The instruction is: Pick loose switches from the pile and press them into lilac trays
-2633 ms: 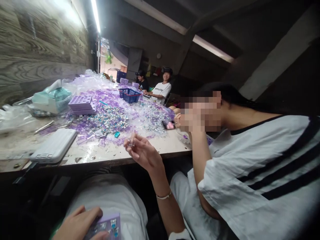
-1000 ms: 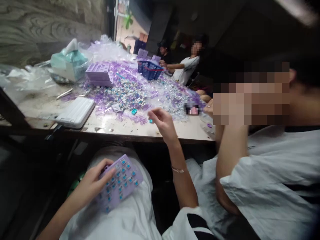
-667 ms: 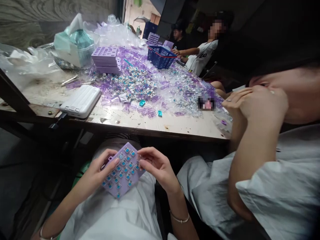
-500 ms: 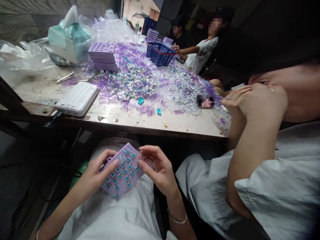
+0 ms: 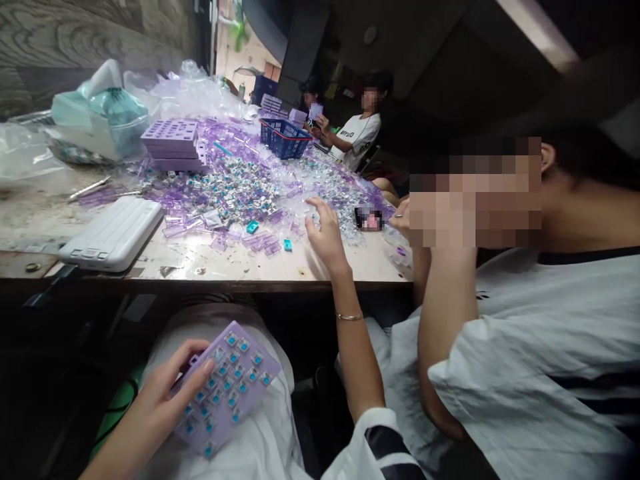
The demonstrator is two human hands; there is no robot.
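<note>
We can read nothing for certain: just dark lettering on a co-worker's white T-shirt (image 5: 357, 126), too blurred to make out.

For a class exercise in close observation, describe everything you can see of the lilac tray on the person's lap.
The lilac tray is a flat, rounded-cornered plate of what looks like matte plastic, set diagonally and tilted. Rows of small switches with teal centres sit in its grid. The left hand grips its edge, and its lower part lies against white cloth over the lap, below the table edge.
</note>
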